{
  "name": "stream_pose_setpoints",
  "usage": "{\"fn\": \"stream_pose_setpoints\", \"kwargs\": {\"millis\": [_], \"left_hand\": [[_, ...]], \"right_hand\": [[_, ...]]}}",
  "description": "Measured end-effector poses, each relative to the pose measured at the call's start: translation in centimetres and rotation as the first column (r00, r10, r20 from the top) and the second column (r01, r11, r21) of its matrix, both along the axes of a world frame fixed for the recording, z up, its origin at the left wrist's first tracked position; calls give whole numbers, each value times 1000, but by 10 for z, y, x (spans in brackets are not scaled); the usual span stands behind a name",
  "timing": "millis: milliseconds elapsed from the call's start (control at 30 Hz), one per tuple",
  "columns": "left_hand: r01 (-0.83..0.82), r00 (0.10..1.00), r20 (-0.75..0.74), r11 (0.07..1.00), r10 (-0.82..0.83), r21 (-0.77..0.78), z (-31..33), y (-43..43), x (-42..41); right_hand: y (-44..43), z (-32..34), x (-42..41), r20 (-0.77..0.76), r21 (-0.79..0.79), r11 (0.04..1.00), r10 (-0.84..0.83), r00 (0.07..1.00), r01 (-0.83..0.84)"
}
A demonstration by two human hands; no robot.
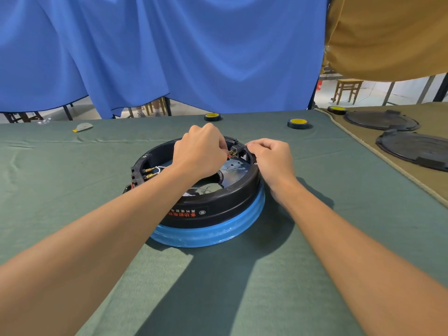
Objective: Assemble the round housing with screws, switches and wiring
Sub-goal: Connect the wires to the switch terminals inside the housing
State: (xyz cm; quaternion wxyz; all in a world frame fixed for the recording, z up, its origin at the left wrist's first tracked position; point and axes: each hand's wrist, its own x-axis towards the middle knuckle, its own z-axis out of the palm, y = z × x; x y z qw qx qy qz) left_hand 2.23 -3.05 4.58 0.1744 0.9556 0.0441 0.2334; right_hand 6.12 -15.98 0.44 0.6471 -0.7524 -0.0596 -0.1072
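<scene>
How the round housing looks: a black ring wall, open on top, with a label of red and white characters on its near side (upside down from this view). A band wrapped in blue film runs round beneath it.
Housing's place: middle of the green cloth, with both forearms reaching in over the near edge.
Switch: a small black block set at the far rim, its brass prongs pointing inward.
Left hand: above the far half of the ring, fingers curled together and pinching a terminal with a fleck of red on it, right against the switch's prongs.
Right hand: outside the far right of the ring, fingers bent and clamped on the rim just beside the switch. What lies under the tips is hidden.
Inside the housing: a shiny metal plate with small holes and a white wire. Two brass connectors stick in from a black block on the left rim.
Tape: one black roll with a yellow core lies beyond the hands and a second roll lies to its right. A third roll lies on the tan cloth.
Lids: two flat black discs on the tan cloth, the far disc and the near disc, well apart from the housing.
</scene>
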Motion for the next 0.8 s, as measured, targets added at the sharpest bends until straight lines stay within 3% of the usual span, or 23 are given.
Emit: {"fn": "stream_pose_setpoints", "kwargs": {"millis": [800], "left_hand": [[15,1000,-26,998,-17,-66,-1,-2,0]], "right_hand": [[-1,-1,-2,9,-20,1000,3,1000,-3]]}}
